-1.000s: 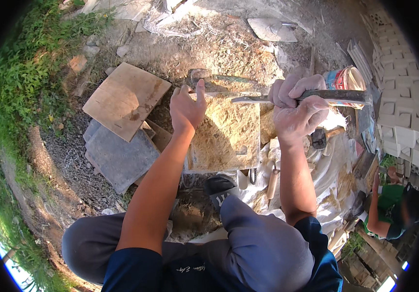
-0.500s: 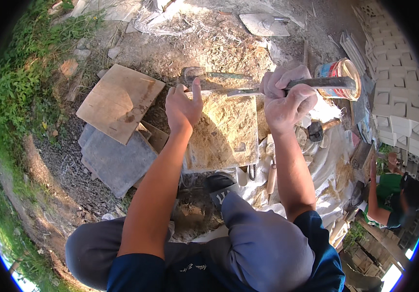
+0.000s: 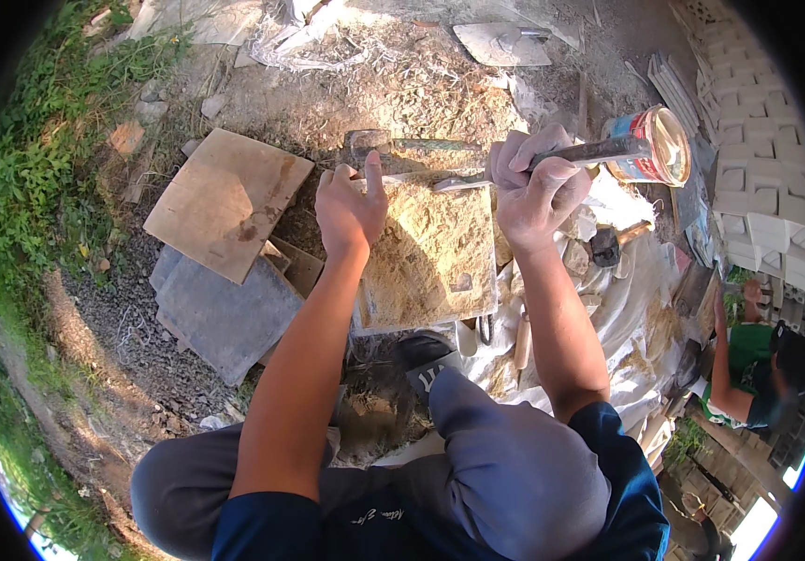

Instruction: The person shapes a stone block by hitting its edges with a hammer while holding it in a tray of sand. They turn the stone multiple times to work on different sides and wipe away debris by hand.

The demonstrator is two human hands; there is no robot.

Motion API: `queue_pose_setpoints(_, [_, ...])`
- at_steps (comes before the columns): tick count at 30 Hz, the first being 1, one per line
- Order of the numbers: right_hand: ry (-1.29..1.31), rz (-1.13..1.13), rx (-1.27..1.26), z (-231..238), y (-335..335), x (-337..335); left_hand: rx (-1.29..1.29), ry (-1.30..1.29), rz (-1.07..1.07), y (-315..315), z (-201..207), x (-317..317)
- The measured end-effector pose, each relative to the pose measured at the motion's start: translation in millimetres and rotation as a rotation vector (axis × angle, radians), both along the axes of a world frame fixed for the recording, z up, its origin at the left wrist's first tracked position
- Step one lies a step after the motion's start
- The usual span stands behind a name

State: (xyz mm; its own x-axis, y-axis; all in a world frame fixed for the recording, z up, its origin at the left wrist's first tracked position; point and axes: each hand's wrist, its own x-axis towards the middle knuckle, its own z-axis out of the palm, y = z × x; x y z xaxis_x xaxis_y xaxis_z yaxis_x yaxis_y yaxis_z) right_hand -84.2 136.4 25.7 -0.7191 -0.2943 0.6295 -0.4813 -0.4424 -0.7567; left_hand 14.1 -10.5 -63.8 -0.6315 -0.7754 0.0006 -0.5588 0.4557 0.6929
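Observation:
A square stone slab (image 3: 426, 271), with a rough yellowish top, lies before me above my dark slipper. My left hand (image 3: 351, 210) is at its far left corner, fingers curled over the edge and thumb raised. Dust coats my right hand (image 3: 541, 192), which is closed around a long metal chisel (image 3: 613, 150). The chisel's dark shaft sticks out to the right, and its flat blade lies along the slab's far edge. Just beyond that edge rests a hammer (image 3: 367, 142) with a greenish handle.
A tan square board (image 3: 224, 201) overlaps grey slabs (image 3: 220, 313) at left. A paint bucket (image 3: 629, 168) stands at right, near a black-headed hammer (image 3: 605, 248) on white sheeting. A flat plate tool (image 3: 500, 45) lies far off. Another person (image 3: 748, 374) sits at far right beside stacked pale blocks (image 3: 762, 140).
My right hand has shifted slightly left and nearer, and the chisel's shaft end has moved left with it and risen in the picture. My left hand stays at the slab's corner.

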Motion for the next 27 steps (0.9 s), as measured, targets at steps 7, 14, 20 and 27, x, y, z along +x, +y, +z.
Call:
queue_pose_setpoints(7, [0.039,0.072,-0.005,0.7,-1.5,3.5,0.007,0.022,-0.027,-1.4,-4.3,-2.6])
queue_pose_setpoints(14, [-0.106,0.308,-0.093,16.5,4.2,14.9,0.009,0.0,-0.029,-8.0,-11.2,5.8])
queue_pose_setpoints(20, [-0.096,0.321,0.02,16.7,-9.9,22.9,0.013,-0.027,-0.028,-6.9,-1.6,3.9])
queue_pose_setpoints(27, [-0.26,0.312,0.132,18.6,-7.9,23.6,0.016,0.029,-0.042,-10.3,-9.6,5.3])
